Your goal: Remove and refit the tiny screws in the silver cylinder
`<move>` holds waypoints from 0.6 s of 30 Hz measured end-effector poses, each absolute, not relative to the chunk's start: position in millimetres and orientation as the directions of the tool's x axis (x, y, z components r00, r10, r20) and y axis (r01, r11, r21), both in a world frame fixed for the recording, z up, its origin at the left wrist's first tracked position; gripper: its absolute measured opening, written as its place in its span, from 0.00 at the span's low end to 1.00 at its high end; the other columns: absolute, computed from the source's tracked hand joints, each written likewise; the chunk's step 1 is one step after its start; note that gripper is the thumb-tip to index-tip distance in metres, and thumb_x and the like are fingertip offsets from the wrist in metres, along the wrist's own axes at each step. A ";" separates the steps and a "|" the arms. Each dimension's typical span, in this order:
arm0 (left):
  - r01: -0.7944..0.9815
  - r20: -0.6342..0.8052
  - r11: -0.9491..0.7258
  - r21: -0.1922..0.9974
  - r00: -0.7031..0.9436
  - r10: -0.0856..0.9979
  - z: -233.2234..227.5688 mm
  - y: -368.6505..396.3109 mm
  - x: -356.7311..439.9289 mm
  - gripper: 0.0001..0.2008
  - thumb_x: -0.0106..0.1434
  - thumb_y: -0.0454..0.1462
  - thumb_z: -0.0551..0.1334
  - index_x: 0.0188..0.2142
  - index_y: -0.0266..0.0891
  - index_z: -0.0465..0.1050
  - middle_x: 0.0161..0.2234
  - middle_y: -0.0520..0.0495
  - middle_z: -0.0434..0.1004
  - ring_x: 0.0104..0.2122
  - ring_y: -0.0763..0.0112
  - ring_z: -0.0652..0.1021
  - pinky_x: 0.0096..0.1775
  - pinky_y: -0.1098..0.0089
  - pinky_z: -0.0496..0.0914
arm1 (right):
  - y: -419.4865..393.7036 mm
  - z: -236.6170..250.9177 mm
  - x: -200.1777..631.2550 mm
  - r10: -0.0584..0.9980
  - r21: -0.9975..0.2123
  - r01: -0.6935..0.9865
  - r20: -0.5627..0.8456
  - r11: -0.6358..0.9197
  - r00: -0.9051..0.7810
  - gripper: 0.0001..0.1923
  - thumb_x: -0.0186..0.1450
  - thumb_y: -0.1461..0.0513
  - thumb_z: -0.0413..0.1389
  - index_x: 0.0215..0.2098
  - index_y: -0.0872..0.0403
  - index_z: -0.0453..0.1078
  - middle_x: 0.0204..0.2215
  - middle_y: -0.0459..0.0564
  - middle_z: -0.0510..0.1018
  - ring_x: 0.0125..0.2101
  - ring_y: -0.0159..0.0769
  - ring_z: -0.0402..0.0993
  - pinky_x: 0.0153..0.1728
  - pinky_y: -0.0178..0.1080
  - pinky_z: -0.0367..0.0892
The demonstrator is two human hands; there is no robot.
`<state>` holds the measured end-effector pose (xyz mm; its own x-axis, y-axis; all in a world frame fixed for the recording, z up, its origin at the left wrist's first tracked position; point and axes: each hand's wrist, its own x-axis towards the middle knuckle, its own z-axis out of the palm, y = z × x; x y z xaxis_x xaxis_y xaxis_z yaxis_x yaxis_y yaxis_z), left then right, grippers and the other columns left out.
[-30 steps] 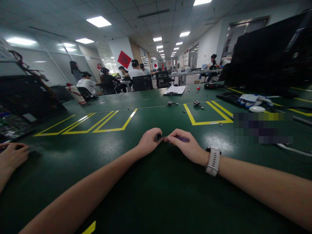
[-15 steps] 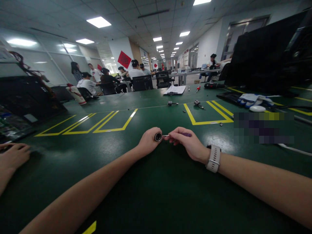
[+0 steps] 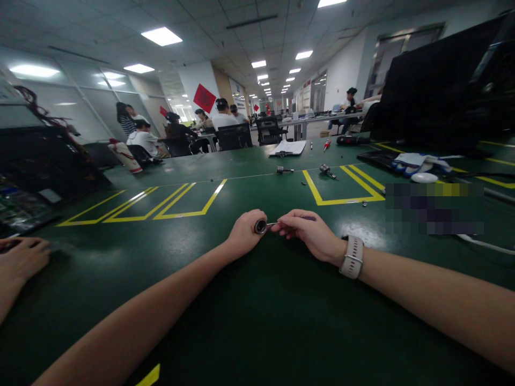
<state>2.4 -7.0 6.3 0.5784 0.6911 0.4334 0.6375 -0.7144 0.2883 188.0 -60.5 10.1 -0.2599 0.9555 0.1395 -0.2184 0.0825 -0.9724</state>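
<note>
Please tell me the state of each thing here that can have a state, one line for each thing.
left hand: closed around the round metal part
right hand: closed on the purple screwdriver, tip at the part
watch: strapped on the right wrist
clipboard: lying flat

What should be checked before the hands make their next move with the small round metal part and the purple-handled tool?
1. Left hand grips the small round metal part: ok.
2. Right hand holds the purple-handled thin tool: ok.
3. Tool tip meets the part: ok; seated inside, cannot tell.
4. Both hands rest on the dark green table mat: ok.
5. Another person's hand lies well apart: ok.
</note>
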 end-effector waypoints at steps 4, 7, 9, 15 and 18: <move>0.642 0.437 -0.709 0.292 0.570 0.696 6.4 -6.4 2.9 0.05 0.56 0.32 0.57 0.24 0.39 0.62 0.25 0.53 0.65 0.26 0.73 0.69 0.29 0.72 0.62 | -61.0 9.9 187.8 0.957 -0.971 -0.221 0.150 0.095 -0.248 0.06 0.59 0.59 0.56 0.29 0.55 0.70 0.30 0.49 0.80 0.30 0.33 0.72 0.32 0.38 0.64; 0.665 0.436 -0.697 0.267 0.562 0.703 6.0 -5.8 3.4 0.04 0.56 0.32 0.57 0.25 0.39 0.63 0.25 0.53 0.66 0.26 0.72 0.69 0.29 0.71 0.62 | -64.5 10.1 185.5 0.960 -0.970 -0.184 0.195 0.158 -0.203 0.06 0.60 0.59 0.56 0.29 0.54 0.70 0.29 0.47 0.79 0.30 0.33 0.71 0.33 0.38 0.64; 0.683 0.429 -0.691 0.237 0.564 0.705 5.8 -5.9 3.8 0.04 0.56 0.31 0.57 0.25 0.39 0.63 0.25 0.52 0.66 0.26 0.71 0.68 0.29 0.70 0.61 | -67.3 11.3 184.3 0.957 -0.970 -0.141 0.224 0.200 -0.184 0.06 0.59 0.59 0.58 0.28 0.54 0.71 0.29 0.47 0.78 0.31 0.33 0.70 0.34 0.39 0.63; 0.709 0.397 -0.691 0.144 0.598 0.696 7.0 -9.1 4.9 0.07 0.54 0.28 0.55 0.24 0.39 0.64 0.24 0.51 0.66 0.27 0.68 0.68 0.31 0.67 0.58 | -67.3 13.1 183.6 0.954 -0.977 -0.098 0.208 0.191 -0.214 0.06 0.57 0.60 0.59 0.26 0.55 0.73 0.28 0.47 0.78 0.30 0.33 0.70 0.33 0.38 0.62; 0.709 0.391 -0.691 0.140 0.602 0.696 7.5 -9.8 4.6 0.07 0.54 0.27 0.55 0.24 0.39 0.65 0.25 0.50 0.67 0.28 0.68 0.69 0.31 0.68 0.59 | -63.0 10.8 184.1 0.961 -0.980 -0.153 0.160 0.128 -0.224 0.07 0.58 0.59 0.58 0.26 0.55 0.71 0.28 0.48 0.79 0.28 0.32 0.71 0.31 0.38 0.62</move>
<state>4.6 -9.8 7.5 0.6019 0.6961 0.3914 0.7089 -0.6914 0.1395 184.1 -63.0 10.8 -0.2236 0.9614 0.1604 -0.1526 0.1280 -0.9800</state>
